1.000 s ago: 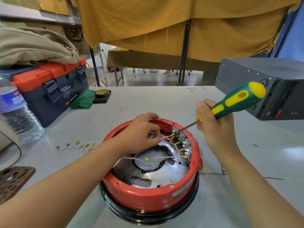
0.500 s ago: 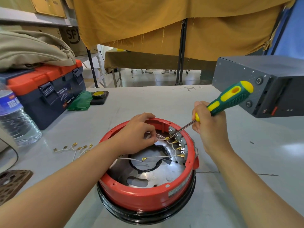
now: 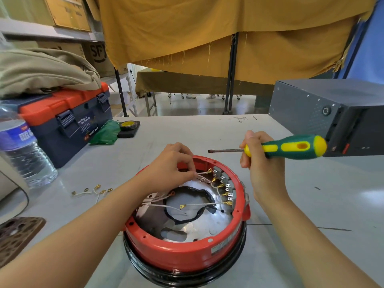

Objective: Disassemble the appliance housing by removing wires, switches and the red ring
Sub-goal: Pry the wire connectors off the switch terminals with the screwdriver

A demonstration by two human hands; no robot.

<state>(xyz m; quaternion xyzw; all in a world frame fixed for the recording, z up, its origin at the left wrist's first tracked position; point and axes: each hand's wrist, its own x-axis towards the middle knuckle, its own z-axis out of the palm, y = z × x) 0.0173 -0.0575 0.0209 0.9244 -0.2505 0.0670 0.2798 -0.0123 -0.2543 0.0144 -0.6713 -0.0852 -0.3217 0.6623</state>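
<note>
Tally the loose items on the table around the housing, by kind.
Toolbox: 1
Water bottle: 1
Grey metal case: 1
Tape roll: 1
Green cloth: 1
Removed wire bundle: 1
Perforated brown mat: 1
Total: 7

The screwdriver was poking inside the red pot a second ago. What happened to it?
The right hand lifted the screwdriver up and out of the red ring; it now lies level above the rim. The left hand stayed pinching a white wire by the switches.
</note>
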